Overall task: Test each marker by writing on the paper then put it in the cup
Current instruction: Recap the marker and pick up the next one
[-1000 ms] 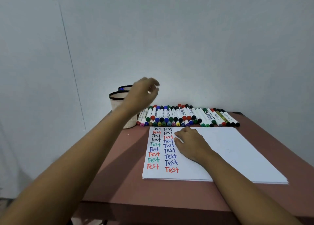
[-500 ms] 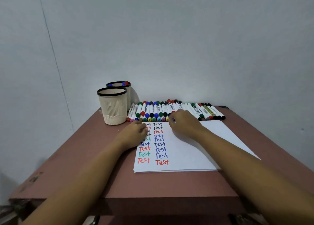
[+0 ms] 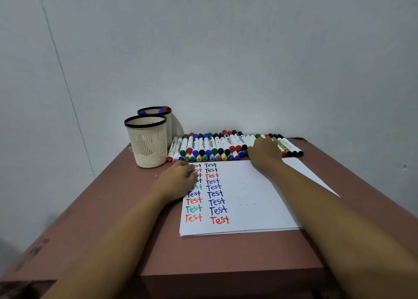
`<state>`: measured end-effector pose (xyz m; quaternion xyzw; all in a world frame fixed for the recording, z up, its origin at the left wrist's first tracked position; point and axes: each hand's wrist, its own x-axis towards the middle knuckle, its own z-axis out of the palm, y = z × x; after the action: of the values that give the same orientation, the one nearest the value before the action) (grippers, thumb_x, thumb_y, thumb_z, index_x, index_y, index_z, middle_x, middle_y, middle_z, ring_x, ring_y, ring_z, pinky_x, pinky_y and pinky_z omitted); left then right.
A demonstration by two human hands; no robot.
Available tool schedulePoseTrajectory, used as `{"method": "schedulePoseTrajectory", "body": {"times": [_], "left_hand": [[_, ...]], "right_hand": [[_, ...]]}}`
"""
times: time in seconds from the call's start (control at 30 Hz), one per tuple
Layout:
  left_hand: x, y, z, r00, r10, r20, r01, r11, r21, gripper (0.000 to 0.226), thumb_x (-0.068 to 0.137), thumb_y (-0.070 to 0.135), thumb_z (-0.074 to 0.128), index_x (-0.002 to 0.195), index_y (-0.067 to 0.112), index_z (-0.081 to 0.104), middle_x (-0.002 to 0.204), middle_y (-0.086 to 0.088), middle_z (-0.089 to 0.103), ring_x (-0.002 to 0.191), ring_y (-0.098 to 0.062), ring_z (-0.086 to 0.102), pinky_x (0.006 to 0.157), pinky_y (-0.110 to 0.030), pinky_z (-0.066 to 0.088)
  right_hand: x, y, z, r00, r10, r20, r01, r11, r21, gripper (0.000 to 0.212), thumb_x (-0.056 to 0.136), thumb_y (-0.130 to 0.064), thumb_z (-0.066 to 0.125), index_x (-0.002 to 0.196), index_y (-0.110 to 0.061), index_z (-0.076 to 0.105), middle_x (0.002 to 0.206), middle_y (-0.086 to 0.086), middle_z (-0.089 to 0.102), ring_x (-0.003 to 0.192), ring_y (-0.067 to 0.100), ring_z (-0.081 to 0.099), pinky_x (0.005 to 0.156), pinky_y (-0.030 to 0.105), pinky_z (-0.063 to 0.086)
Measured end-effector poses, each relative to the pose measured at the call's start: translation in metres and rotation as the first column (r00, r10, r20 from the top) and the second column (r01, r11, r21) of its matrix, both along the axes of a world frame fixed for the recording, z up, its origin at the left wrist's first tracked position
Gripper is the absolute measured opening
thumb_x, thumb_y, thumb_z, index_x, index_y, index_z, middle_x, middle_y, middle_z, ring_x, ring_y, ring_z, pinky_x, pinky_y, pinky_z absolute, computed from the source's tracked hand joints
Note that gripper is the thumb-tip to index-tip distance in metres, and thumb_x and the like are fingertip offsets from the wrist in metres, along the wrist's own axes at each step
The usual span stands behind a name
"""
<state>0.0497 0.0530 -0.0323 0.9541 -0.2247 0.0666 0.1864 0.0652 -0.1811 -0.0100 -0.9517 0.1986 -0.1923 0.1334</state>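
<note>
Far left on the reddish-brown tabletop [image 3: 108, 208], a cream mesh front cup [image 3: 147, 143] with a black rim, upright. Just behind it and partly hidden, a rear cup [image 3: 168, 127] of the same kind, with blue and red marker ends showing above its rim.

Next, to the right of the cups, the left hand [image 3: 178, 180], knuckles up, resting on the left edge of the paper [image 3: 251, 197] and covering the first letters of several written words. Fingers [image 3: 191, 171] loosely bent and close together, holding nothing that shows.

On the paper, two columns of "Test" in black, red, green and blue, filling only its left part. Several sheets stacked, judging by the near edge.

Beyond the paper's far edge, a long row of markers [image 3: 210, 146] lying side by side against the pale wall [image 3: 226, 50], white barrels, caps in many colours, some small ones in front.

Toward the right end of that row, the right hand [image 3: 265, 153], palm down, fingertips on the markers. Cannot tell whether pinching one or merely touching. Beyond it, a few black-capped markers.
</note>
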Motion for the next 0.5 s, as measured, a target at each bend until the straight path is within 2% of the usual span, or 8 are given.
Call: {"method": "schedulePoseTrajectory", "body": {"times": [0.07, 0.2, 0.33, 0.43, 0.5], "left_hand": [[-0.001, 0.000, 0.000, 1.000, 0.003, -0.005, -0.003, 1.000, -0.001, 0.043, 0.099, 0.034, 0.037, 0.137, 0.015, 0.045, 0.144, -0.004, 0.038, 0.129, -0.016, 0.037, 0.105, -0.032, 0.032], [-0.001, 0.000, 0.001, 1.000, 0.007, 0.009, -0.007, 0.999, -0.053, 0.041, 0.100, 0.032, 0.037, 0.134, 0.013, 0.049, 0.140, -0.006, 0.044, 0.126, -0.017, 0.041, 0.100, -0.027, 0.032], [-0.003, 0.001, 0.003, 0.998, 0.044, 0.034, -0.038, 0.988, -0.149, 0.039, 0.099, 0.029, 0.038, 0.131, 0.010, 0.051, 0.132, -0.010, 0.051, 0.119, -0.019, 0.045, 0.091, -0.025, 0.033], [-0.006, 0.001, 0.005, 0.996, 0.055, 0.072, -0.038, 0.976, -0.216, 0.040, 0.099, 0.027, 0.040, 0.136, 0.012, 0.047, 0.136, -0.009, 0.047, 0.123, -0.019, 0.043, 0.098, -0.028, 0.033], [-0.008, 0.000, 0.006, 0.988, 0.041, 0.146, -0.001, 0.965, -0.262, 0.041, 0.098, 0.023, 0.043, 0.137, 0.012, 0.045, 0.137, -0.008, 0.043, 0.124, -0.019, 0.042, 0.099, -0.024, 0.032]], "right_hand": [[0.001, 0.001, 0.001, 0.999, -0.015, 0.032, 0.014, 1.000, 0.020, 0.024, 0.095, -0.013, 0.045, 0.114, -0.001, 0.056, 0.124, 0.018, 0.053, 0.118, 0.033, 0.046, 0.087, 0.038, 0.043], [-0.002, 0.001, 0.006, 0.983, -0.044, 0.178, 0.014, 0.986, 0.164, 0.022, 0.093, 0.000, 0.041, 0.112, 0.007, 0.051, 0.113, 0.023, 0.060, 0.106, 0.036, 0.056, 0.072, 0.035, 0.042], [-0.018, 0.003, 0.016, 0.937, -0.066, 0.342, -0.027, 0.966, 0.258, 0.022, 0.098, -0.004, 0.036, 0.110, 0.009, 0.049, 0.105, 0.025, 0.061, 0.093, 0.036, 0.058, 0.064, 0.032, 0.037], [-0.036, 0.010, 0.023, 0.875, -0.052, 0.481, -0.128, 0.934, 0.334, 0.022, 0.099, -0.010, 0.038, 0.104, 0.006, 0.052, 0.093, 0.018, 0.061, 0.076, 0.026, 0.050, 0.060, 0.030, 0.037], [-0.049, 0.019, 0.027, 0.843, -0.033, 0.537, -0.231, 0.880, 0.415, 0.017, 0.097, -0.011, 0.040, 0.097, 0.000, 0.054, 0.079, 0.006, 0.056, 0.065, 0.018, 0.047, 0.051, 0.022, 0.036]]}}
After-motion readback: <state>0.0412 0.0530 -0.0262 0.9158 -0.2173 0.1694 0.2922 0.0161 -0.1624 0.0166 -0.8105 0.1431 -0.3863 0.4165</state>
